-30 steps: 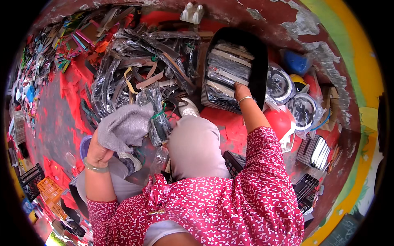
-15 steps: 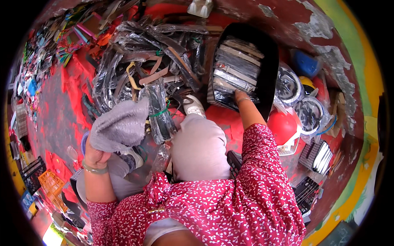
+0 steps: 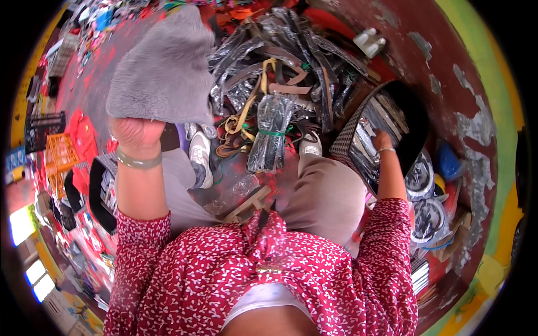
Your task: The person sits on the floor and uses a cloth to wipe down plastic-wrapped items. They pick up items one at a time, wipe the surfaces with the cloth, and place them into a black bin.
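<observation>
My left hand (image 3: 138, 134) is raised at the left, closed around the lower edge of a fluffy grey cloth (image 3: 159, 73). The cloth spreads upward over my fingers. To the right, my right hand (image 3: 384, 141) reaches into a deep box with a checked outer side (image 3: 346, 140) and a dark inside. It rests among flat, plastic-wrapped packs (image 3: 372, 119) stacked in there; its fingertips are hidden, so its grip does not show. Between my feet and beyond them lies a pile of plastic-wrapped belts (image 3: 280, 50), with a bundle tied by a green string (image 3: 270, 134) nearest me.
Wrapped wheels (image 3: 428, 218) and a blue helmet-like thing (image 3: 448, 161) stand by the peeling wall (image 3: 468, 123) at right. A white object (image 3: 369, 43) lies beyond the box. Orange (image 3: 60, 154) and black crates (image 3: 42, 131) sit at left, near another dark-rimmed box (image 3: 96, 196).
My left hand has lifted the grey cloth higher, and the cloth now spreads wider. My view has shifted, moving the belts and box rightward in the picture. My right hand remains inside the box.
</observation>
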{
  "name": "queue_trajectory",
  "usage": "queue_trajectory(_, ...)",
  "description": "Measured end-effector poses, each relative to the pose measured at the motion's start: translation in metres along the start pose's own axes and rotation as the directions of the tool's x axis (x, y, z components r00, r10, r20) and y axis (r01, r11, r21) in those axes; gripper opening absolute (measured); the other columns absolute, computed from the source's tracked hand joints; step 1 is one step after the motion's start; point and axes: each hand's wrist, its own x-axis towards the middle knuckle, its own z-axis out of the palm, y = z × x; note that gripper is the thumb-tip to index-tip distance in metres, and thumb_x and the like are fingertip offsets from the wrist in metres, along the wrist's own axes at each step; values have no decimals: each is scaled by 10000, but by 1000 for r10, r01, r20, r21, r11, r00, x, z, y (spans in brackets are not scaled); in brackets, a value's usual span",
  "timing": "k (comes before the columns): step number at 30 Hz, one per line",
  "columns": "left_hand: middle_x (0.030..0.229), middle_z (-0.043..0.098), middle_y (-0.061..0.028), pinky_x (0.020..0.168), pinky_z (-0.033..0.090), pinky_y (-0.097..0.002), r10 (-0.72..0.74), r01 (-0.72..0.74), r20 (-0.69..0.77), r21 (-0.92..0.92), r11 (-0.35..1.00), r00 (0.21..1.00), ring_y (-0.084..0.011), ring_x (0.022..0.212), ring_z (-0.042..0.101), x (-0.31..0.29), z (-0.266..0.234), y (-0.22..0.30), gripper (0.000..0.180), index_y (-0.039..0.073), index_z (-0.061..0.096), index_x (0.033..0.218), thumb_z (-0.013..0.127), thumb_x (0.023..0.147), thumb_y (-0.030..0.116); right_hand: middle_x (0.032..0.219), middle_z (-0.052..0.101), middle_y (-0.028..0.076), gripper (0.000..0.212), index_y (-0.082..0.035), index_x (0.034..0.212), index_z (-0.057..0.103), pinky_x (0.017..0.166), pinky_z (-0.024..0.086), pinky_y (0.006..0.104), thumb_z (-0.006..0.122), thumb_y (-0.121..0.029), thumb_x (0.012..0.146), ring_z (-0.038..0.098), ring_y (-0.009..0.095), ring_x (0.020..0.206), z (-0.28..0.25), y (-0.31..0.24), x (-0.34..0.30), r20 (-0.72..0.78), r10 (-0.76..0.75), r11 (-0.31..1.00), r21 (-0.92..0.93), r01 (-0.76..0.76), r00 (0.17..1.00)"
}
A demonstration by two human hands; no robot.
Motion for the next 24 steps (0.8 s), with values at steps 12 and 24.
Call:
queue_trajectory(12, 1138, 505, -176, 889, 361, -407, 287, -297, 84, 364, 883, 954, -273, 1025, 476, 3, -6, 59, 407, -23, 482, 1146, 470, 872, 277, 956, 638, 141, 289, -72, 953, 649, 816, 456, 371, 530, -273, 782, 587, 312, 920, -143, -298, 9, 38, -693, 720, 12, 694, 719)
queue_trajectory(24, 907, 603, -223, 681, 505, -330, 520, -438, 61, 627, 644, 852, -241, 759, 599, -15, -35, 87, 266, -90, 543, 986, 472, 866, 136, 943, 621, 171, 228, -23, 945, 630, 719, 470, 371, 535, -162, 791, 602, 302, 860, 117, -261, -13, 128, -75, 990, -110, 90, 989)
